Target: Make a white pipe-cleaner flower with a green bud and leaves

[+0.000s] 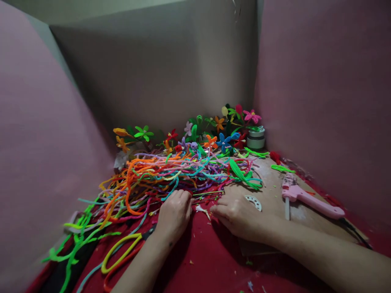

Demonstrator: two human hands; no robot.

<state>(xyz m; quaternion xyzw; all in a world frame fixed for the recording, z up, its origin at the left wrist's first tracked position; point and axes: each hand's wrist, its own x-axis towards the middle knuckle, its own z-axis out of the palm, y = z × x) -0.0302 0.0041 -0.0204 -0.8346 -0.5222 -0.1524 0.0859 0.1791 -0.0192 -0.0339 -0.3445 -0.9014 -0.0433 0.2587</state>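
Observation:
Low over the red cloth, my left hand (175, 212) is closed, its curled fingers pointing down; what they hold, if anything, is hidden. My right hand (234, 212) is closed as well, with its fingertips at the lower end of a small white, frayed pipe cleaner piece (201, 210) between the hands. Thin green stems (207, 193) lie just beyond my fingers. A big heap of coloured pipe cleaners (171, 173) spreads behind them. Scissors with yellow and orange handles (117, 254) rest beside my left forearm, their blades partly hidden.
A pink glue gun (311, 199) lies on a brown board (275, 228) at the right, near a white curved piece with holes (254, 202). Pipe cleaner flowers (224, 142) and a pale round container (255, 138) stand at the back. Pink walls (324, 89) flank the table.

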